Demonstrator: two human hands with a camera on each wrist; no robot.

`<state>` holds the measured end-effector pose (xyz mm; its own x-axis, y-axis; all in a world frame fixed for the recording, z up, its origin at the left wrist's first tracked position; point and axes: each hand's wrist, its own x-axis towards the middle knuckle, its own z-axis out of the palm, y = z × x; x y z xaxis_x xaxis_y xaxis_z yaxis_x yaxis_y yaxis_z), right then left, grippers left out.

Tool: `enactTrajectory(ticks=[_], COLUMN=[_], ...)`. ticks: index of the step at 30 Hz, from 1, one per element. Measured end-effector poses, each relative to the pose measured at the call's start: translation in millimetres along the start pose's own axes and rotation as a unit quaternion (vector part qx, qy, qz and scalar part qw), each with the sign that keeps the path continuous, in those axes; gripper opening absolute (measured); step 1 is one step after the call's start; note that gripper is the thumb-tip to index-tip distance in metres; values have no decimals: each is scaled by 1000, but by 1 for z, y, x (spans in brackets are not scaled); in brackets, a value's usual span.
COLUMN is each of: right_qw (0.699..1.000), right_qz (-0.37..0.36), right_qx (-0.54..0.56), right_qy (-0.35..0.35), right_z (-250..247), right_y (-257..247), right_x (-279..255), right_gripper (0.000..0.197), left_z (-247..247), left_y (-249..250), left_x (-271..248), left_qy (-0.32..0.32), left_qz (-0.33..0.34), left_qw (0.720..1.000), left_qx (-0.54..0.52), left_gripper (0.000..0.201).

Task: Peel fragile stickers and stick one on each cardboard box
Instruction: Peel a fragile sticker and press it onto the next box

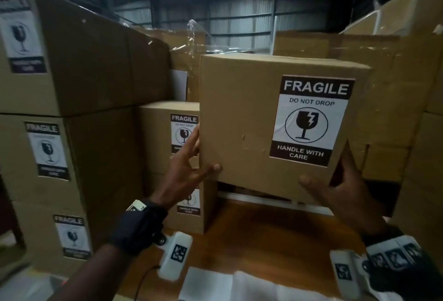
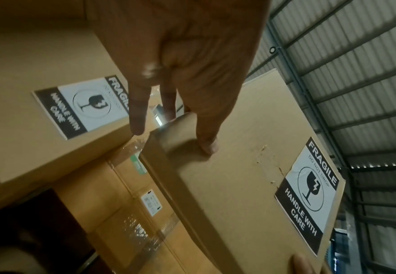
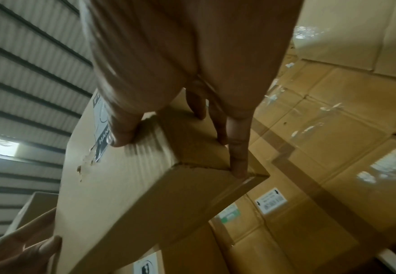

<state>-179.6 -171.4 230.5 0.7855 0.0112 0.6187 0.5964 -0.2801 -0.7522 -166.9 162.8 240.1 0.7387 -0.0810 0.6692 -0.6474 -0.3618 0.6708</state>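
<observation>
A cardboard box (image 1: 239, 113) hangs in the air above the wooden table, its front towards me. A black-and-white FRAGILE sticker (image 1: 311, 120) is stuck flat on the right of that front. My left hand (image 1: 191, 156) is at the lower left corner, straight fingers along the left side, thumb on the front. My right hand (image 1: 340, 188) is at the lower right corner, thumb on the front, fingers up the right side. The left wrist view shows my left hand (image 2: 187, 74) on the box (image 2: 239, 185) and the sticker (image 2: 309, 192). In the right wrist view my right hand (image 3: 180, 64) holds the box corner (image 3: 133, 185).
Stacked boxes with fragile stickers (image 1: 48, 147) fill the left. Another labelled box (image 1: 167, 128) stands just behind the lifted one. Film-wrapped cartons (image 1: 395, 84) rise at the back and right. White sheets (image 1: 215, 284) lie on the wooden table (image 1: 263, 228) near me.
</observation>
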Motion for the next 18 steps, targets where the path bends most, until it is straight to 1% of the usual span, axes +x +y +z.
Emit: enactTrajectory(ticks=[2,8,12,14,18], right_qw=[1000,996,992,991,991], right_qz=[-20,-84,-124,-134,-129], right_qx=[2,-18,-11,-7,3], right_qy=[-5,8,10,17,24], right_z=[11,62,112,138,184], right_y=[-15,-54,-68,-71,-72], right_x=[14,65,106,126,162], right_gripper=[103,105,98,94,85], left_z=[-21,-87,-133,-153,-181], left_y=[4,-1,-21,-32,-55], left_x=[6,41,72,89,121], left_qy=[-1,13,33,52,103], left_qz=[11,37,42,48,45], left_qw=[1000,999,998,998,994], left_qx=[18,12,23,4,2], left_gripper=[105,106,104,97,77])
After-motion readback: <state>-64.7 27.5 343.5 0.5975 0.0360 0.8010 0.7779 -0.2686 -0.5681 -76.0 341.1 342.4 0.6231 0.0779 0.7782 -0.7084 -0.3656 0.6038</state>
